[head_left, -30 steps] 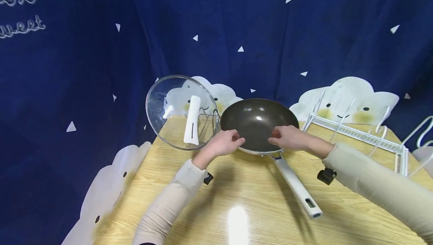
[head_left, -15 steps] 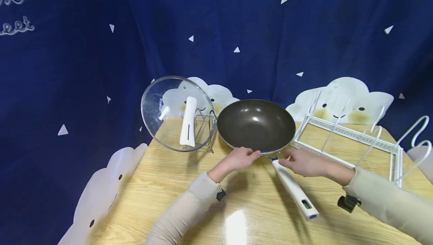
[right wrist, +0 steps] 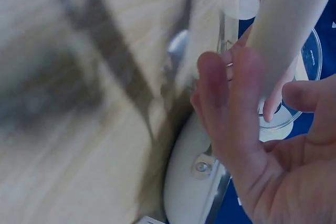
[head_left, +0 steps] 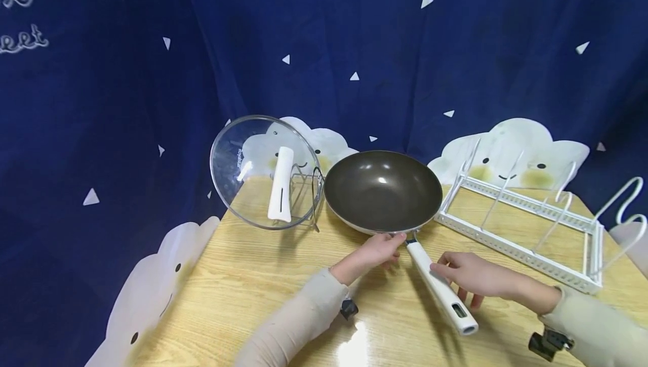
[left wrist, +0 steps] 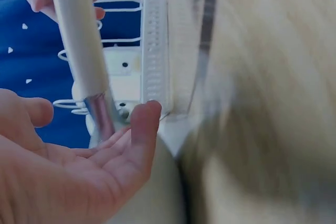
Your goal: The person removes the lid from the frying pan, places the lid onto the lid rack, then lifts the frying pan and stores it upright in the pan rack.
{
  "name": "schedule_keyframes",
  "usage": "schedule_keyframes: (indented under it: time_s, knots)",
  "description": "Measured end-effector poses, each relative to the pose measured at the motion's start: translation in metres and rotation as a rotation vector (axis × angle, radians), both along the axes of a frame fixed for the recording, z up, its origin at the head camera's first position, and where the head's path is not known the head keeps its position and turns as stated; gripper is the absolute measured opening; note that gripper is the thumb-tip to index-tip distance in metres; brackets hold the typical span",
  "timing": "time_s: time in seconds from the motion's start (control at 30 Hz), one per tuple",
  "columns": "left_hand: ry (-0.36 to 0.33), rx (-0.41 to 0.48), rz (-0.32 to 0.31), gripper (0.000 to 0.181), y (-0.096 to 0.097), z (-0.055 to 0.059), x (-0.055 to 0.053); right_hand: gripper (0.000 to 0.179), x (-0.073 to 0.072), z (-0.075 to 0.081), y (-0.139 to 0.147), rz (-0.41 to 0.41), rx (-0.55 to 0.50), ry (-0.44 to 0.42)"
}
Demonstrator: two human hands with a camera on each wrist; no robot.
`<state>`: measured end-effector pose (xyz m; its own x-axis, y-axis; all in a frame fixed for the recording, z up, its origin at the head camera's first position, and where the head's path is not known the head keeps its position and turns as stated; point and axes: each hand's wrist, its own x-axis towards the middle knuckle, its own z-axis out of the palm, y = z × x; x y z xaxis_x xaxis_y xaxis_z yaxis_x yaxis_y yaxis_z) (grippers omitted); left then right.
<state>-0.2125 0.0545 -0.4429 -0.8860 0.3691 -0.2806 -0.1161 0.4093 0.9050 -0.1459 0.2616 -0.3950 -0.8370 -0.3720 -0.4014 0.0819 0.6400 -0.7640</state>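
Note:
A frying pan (head_left: pixel 383 189) with a dark brown inside and white outside rests on the wooden table. Its white handle (head_left: pixel 439 285) slants toward the front right. My left hand (head_left: pixel 374 251) is at the pan's near rim beside the handle's base, its fingers spread and loosely bent in the left wrist view. Right of the handle is my right hand (head_left: pixel 471 276), thumb at the handle's side and fingers reaching beneath it. In the right wrist view the handle (right wrist: pixel 291 24) passes between that thumb and the fingers without being gripped.
A glass lid (head_left: pixel 238 187) with a white upright grip stands in a small wire stand (head_left: pixel 315 209) left of the pan. At the right lies a white rack (head_left: pixel 516 251) with upright wire hooks. A dark blue curtain (head_left: pixel 324 46) hangs behind the table.
Both hands have come back from over the pan toward its handle, moving right and nearer the front. The pan, lid and rack stay in place; the head view has shifted slightly.

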Motion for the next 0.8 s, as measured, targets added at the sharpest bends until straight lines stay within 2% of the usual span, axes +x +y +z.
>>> schedule_keyframes:
  time_s: [0.23,0.4,0.53,0.8]
  knots:
    - [-0.166,0.221,0.023,0.043,0.016,-0.021,0.0,0.04,0.01,-0.009,0.009,0.04,-0.142,-0.082]
    - [-0.243,0.299,0.022,0.048,0.025,-0.028,0.001,0.039,0.014,-0.015,0.013,0.074,-0.27,-0.162]
    - [-0.274,0.346,0.047,0.049,0.032,-0.029,0.003,0.037,0.015,-0.018,0.012,0.091,-0.327,-0.176]
    - [-0.295,0.414,0.145,0.04,0.044,-0.034,0.004,0.035,0.02,-0.022,0.013,0.088,-0.398,-0.199]
